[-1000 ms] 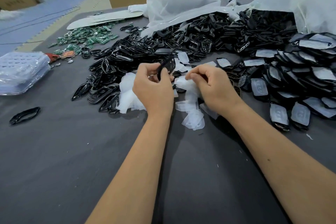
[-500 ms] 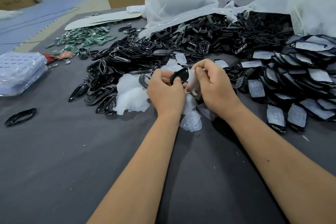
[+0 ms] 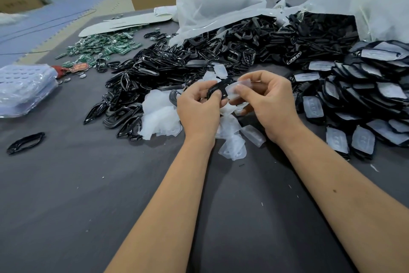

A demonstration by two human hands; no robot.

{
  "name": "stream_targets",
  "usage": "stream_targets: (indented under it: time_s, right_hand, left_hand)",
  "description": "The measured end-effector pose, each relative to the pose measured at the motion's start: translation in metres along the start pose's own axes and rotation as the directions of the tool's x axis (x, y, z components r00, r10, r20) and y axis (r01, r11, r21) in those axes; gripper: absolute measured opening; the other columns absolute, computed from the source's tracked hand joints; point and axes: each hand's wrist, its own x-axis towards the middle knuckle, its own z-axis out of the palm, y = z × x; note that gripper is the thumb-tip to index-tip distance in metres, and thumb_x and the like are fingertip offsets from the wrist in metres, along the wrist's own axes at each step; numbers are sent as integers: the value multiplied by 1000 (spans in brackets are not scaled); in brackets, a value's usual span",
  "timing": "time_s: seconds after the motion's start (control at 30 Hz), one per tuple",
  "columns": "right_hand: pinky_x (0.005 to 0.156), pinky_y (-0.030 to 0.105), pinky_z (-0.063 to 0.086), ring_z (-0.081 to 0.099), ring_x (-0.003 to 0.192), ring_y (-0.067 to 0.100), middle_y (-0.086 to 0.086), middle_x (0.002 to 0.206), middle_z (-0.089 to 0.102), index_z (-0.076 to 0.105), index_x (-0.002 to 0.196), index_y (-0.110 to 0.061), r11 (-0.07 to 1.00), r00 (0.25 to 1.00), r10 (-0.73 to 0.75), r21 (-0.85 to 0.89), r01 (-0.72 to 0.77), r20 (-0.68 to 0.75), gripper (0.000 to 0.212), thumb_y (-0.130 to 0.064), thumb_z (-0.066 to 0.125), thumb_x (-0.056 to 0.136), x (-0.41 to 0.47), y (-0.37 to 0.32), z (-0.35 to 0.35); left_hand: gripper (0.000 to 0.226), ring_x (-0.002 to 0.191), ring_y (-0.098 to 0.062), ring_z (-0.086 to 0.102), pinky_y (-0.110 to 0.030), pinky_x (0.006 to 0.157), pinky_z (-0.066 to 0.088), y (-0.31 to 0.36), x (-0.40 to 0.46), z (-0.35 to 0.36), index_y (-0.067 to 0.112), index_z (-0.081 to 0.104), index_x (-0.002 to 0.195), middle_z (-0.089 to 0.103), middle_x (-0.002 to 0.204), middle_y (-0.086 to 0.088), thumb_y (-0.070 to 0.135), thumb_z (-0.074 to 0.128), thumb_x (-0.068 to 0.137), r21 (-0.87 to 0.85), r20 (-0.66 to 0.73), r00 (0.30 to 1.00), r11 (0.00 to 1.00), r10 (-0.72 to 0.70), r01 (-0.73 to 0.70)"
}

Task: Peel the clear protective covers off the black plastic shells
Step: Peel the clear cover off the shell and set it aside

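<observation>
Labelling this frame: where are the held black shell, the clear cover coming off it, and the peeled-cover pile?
black shell [image 3: 215, 88], head view, its dark edge.
clear cover [image 3: 240, 87], head view, its middle.
peeled-cover pile [image 3: 160, 115], head view, its centre.

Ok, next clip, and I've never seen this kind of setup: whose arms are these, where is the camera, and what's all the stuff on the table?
No machine here: a person's bare arms, filmed by a camera worn on the head, looking down. The left hand grips a black shell; the right hand pinches its clear cover, seemingly peeling it. On the grey table lie peeled covers, a pile of bare black shells, shells with covers on at right, and green circuit boards far left.
</observation>
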Motion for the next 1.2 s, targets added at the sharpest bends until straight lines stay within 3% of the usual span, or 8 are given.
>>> stream_targets:
  time_s: [0.13,0.23,0.4,0.53,0.67,0.87,1.2]
  right_hand:
    - [49,23,50,68,63,15,2,77,75,76,91,-13,998,997,-49,-31,47,-64,5,-8,77,93,3,2,-1]
    - [50,22,47,56,57,12,-2,73,71,80,90,-14,998,992,-18,49,24,-124,7,-8,78,92,6,3,-2]
    - [48,23,48,61,57,15,4,70,70,76,88,-9,989,998,14,147,-6,-55,4,-6,80,90,4,1,-5]
    - [45,23,46,63,53,14,3,66,71,73,81,-11,998,999,-29,57,30,-21,12,-8,85,85,3,2,-4]
    - [50,23,48,61,57,11,-1,68,72,76,78,-19,990,996,-82,-118,77,-44,14,-15,89,82,3,5,-2]
    - [53,24,51,65,55,11,-2,68,74,77,71,-27,970,989,-92,-233,63,-114,17,-23,92,78,6,9,-2]
    - [54,28,51,66,52,12,-2,67,75,77,71,-25,962,984,-84,-272,39,-156,16,-28,92,76,8,10,-2]
  left_hand:
    - [22,68,-15,75,-27,69,61,1,3,-4,9,78,90,75,80,1,-12,68,87,-2,34,999,1000,-5,5]
    - [24,69,-24,76,-29,68,62,3,4,-6,9,77,87,76,79,1,-13,68,86,-18,47,999,1000,-23,24]
    - [28,69,-27,76,-26,64,59,3,3,-8,15,77,82,77,80,-1,-12,71,85,-15,89,996,999,-32,33]
    - [19,75,-26,75,-24,67,58,2,5,-9,4,78,97,76,97,-19,-10,73,86,-18,156,987,999,-48,51]
    - [11,81,-25,72,-29,73,60,2,7,-11,2,78,100,74,101,-26,0,72,91,-63,212,971,991,-106,122]
    - [30,85,-25,75,-33,75,63,5,7,-11,6,80,90,75,101,-21,15,55,104,-125,209,965,975,-157,186]
    - [31,84,-27,76,-32,71,62,7,5,-9,4,78,89,77,95,-20,9,51,104,-136,249,959,975,-137,174]
